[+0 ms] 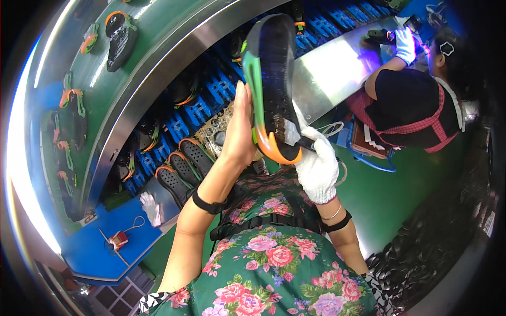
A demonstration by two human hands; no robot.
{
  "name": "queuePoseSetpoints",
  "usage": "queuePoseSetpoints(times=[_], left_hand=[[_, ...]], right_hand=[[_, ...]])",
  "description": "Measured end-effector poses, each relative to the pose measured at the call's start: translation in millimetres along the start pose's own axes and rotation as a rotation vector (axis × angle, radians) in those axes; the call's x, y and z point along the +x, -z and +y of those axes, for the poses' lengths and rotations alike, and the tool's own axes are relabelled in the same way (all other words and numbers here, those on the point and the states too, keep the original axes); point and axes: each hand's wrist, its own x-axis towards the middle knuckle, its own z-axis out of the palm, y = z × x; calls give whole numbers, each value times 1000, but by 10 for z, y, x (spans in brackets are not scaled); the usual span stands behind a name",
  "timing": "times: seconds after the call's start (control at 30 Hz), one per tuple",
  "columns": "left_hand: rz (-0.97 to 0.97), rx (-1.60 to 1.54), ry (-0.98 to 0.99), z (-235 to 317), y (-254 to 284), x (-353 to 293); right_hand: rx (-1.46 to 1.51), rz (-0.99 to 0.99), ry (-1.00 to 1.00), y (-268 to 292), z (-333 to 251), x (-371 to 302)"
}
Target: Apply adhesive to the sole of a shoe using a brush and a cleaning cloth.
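A black shoe sole [275, 68] with a green-to-orange strap round its edge stands tilted upright in front of me. Its surface shines as if wet. My left hand [241, 129], bare, holds it along its left side, fingers stretched and pressed together against the edge. My right hand [318, 166], in a white knit glove, is closed round the dark handle of a small brush. The brush's pale bristle head [287, 131] touches the sole near the orange end. Part of the handle is hidden by the glove.
A green conveyor [158, 26] with a metal rim curves along the left, carrying several shoe parts. Perforated black soles [184, 167] lie below blue racks [219, 89]. White gloves [151, 208] rest by a blue table [100, 253]. A co-worker [411, 100] sits at right; dark pieces [421, 258] heap below.
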Motion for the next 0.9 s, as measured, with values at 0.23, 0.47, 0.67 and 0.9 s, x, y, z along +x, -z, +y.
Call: queuePoseSetpoints(times=[0.23,0.47,0.67,0.9], left_hand=[[-97,519,-722,-177,367,-534],[-168,713,-795,-214,286,-612],[-138,614,-666,-197,218,-623],[-282,333,-496,168,131,-317]], right_hand=[[-69,-43,83,148,-145,52],[-213,-144,161,100,-226,68],[-335,-147,213,99,-265,72],[-394,-226,302,174,-253,117]])
